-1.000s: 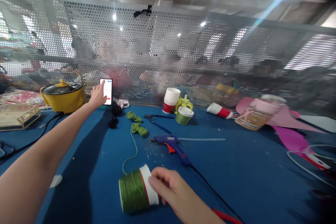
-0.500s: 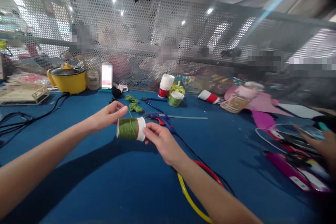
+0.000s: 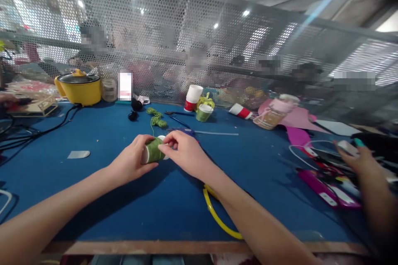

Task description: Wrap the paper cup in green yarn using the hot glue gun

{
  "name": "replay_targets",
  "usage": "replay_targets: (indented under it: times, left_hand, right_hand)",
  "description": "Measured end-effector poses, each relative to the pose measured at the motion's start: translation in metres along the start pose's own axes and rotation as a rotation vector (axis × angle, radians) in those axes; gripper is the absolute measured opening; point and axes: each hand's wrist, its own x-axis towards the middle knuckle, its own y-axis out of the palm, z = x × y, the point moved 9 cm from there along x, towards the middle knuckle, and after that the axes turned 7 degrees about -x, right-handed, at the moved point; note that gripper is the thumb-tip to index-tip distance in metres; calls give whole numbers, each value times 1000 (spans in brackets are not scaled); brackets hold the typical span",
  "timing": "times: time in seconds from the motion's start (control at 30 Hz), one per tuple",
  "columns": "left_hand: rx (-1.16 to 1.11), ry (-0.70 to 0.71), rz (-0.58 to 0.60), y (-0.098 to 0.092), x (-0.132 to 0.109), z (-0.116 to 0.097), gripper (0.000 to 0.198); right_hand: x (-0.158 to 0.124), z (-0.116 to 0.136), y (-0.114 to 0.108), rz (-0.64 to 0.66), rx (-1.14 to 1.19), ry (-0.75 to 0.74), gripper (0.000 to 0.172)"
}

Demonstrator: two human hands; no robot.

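Left fingers [image 3: 138, 139]: curled over the base [image 3: 144, 156] end of the cup [image 3: 154, 151], thumb underneath — a wrapping hold.
Right fingers [image 3: 178, 136]: bunched at the rim [image 3: 161, 137] end, thumb beside the green wrap [image 3: 155, 145]; whether they pinch something or only touch, I cannot tell.
Cup: on its side between the two sets of fingers, base toward the left ones, seemingly raised off the surface [image 3: 130, 211].
Cup wall: looks like paper, so probably very light and easily dented; a hard squeeze at mid-length could crease it.
Wrap: soft and not slippery, I would judge, though its turns might shift under dragging fingers.
Base and rim: likely the stiffest parts — the safest places to take hold, with a light touch.
Yarn [image 3: 159, 121]: loose and limp, just beyond the left fingertips, a strand [image 3: 152, 128] leading back toward the cup.
Glue gun [image 3: 187, 132]: behind the right fingers, partly hidden by them.
Pliers [image 3: 178, 113]: farther out past the right fingers, the green cup [image 3: 204, 113] and paper cups [image 3: 193, 96] beyond.
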Motion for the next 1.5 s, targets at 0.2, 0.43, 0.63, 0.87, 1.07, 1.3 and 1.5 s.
replay_targets:
  times: [0.2, 0.43, 0.63, 0.87, 1.07, 1.3, 1.5]
  left_hand:
    - [63, 41, 36, 9, -5, -5, 46]
    - [-369, -318, 120, 9, -2, 22, 50]
    - [-769, -510, 320, 28, -7, 22, 46]
    - [-777, -542, 412, 40, -13, 17, 37]
    - [-780, -503, 409, 38, -13, 11, 40]
    - [-758, -436, 397, 35, -15, 7, 43]
    - [-769, -416, 362, 34, -17, 7, 44]
  right_hand:
    - [-2, -5, 21, 107, 22, 43, 7]
    - [-6, -6, -2, 25, 391, 58, 11]
    - [-1, -22, -8, -6, 807, 139, 16]
    - [3, -33, 3, 14, 892, 182, 17]
    - [5, -39, 5, -45, 807, 160, 12]
    - [4, -38, 10, -38, 637, 142, 10]
    - [2, -36, 12, -22, 563, 143, 9]
